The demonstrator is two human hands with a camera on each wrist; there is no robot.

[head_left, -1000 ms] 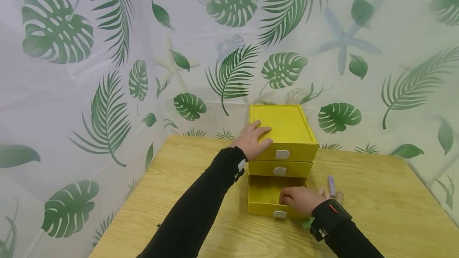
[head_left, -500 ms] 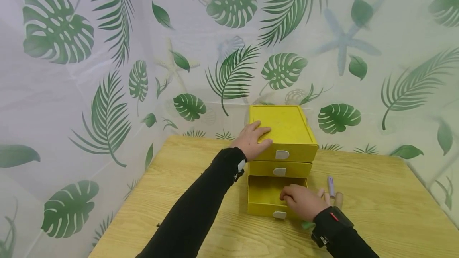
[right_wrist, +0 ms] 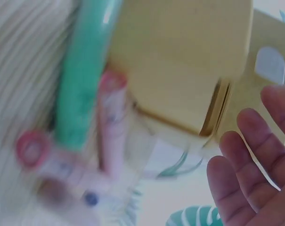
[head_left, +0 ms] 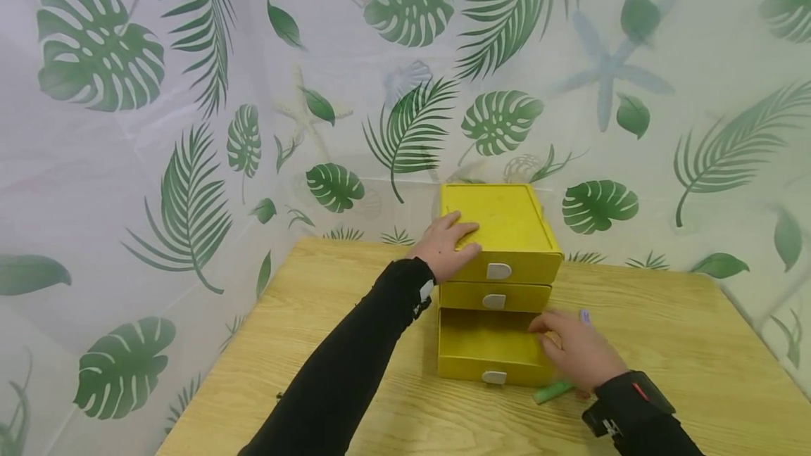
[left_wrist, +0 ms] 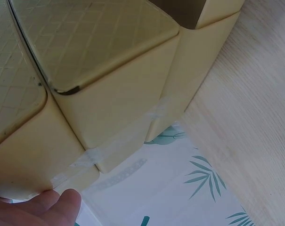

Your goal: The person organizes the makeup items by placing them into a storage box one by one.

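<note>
My left fingers (head_left: 461, 229) rest outspread on the yellow plastic cabinet (head_left: 507, 217) at one o'clock; my relaxed, empty right fingers (right_wrist: 231, 188) are at three o'clock of its open yellow drawer (head_left: 462, 369). Seemingly drawer work; next calls for bracing.

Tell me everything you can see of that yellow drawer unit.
The yellow drawer unit looks plastic, with a rimmed top and three stacked drawers bearing white tabs. It stands upright on the wood-grain table, bottom drawer pulled out, upper two shut. The left hand rests on its top; whether the right hand touches it is unclear.
</note>
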